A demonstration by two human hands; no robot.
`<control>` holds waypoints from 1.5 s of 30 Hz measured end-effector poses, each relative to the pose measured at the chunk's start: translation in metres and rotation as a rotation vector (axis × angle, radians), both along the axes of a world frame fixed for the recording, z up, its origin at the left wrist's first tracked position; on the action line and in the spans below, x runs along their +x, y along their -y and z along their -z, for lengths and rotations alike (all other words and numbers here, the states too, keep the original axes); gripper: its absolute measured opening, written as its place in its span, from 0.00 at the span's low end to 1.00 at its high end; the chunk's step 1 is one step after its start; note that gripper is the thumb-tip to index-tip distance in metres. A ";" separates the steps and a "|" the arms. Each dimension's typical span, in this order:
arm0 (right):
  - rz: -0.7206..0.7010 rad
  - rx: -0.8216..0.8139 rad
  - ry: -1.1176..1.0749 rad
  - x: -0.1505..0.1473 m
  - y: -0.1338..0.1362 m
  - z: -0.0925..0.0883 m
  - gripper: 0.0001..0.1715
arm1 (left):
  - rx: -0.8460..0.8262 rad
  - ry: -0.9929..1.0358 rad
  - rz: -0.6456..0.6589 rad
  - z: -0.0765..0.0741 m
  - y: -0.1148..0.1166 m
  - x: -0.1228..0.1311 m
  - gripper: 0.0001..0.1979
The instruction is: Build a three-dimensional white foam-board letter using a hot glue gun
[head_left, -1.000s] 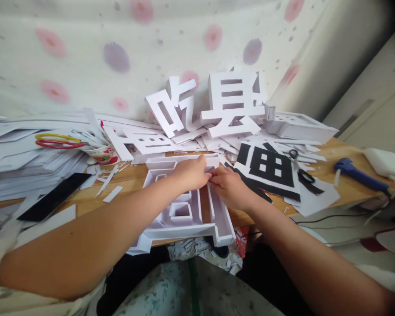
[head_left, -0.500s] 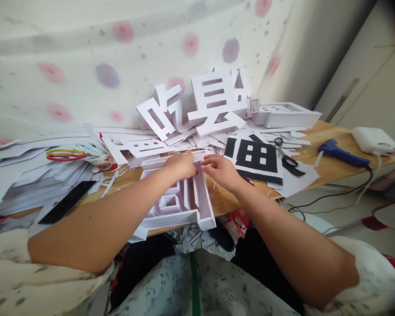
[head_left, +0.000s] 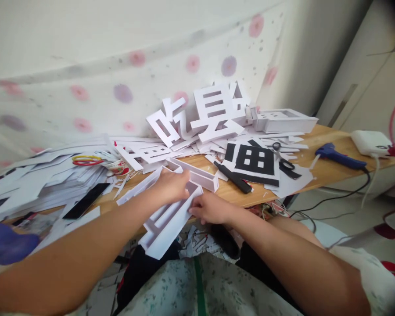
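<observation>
1 white, walled foam-board character [head_left: 175, 226] overhangs the brown wooden table [head_left: 329, 135]. Left hand [head_left: 171, 186] curls over it, grip hidden; right hand [head_left: 211, 208], half-closed, meets its outer side, hold unclear. Visible walls [head_left: 164, 240] stand; remainder uncertain.

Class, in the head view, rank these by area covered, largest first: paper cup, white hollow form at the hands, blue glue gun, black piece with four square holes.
1. White hollow form
2. Black piece
3. Blue glue gun
4. Paper cup
</observation>
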State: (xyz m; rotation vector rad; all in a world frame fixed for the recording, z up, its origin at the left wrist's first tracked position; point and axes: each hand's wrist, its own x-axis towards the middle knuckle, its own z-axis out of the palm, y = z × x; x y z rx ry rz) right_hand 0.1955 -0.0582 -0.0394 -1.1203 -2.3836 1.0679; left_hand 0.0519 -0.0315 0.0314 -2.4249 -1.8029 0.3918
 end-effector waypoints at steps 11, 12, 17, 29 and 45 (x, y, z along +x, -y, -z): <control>-0.105 0.493 0.107 0.004 -0.042 -0.050 0.14 | 0.213 0.181 -0.054 0.037 0.032 -0.022 0.20; -0.147 0.516 0.140 -0.002 -0.048 -0.051 0.14 | 0.215 0.192 -0.061 0.037 0.032 -0.022 0.20; -0.205 0.591 0.267 -0.023 -0.064 -0.045 0.18 | 0.226 0.249 -0.092 0.040 0.033 -0.024 0.25; -0.283 0.504 0.306 -0.032 -0.074 -0.034 0.32 | 0.215 0.279 -0.058 0.039 0.037 -0.024 0.30; -0.340 0.465 0.377 -0.039 -0.075 -0.035 0.22 | 0.510 0.602 0.058 0.004 0.084 -0.079 0.11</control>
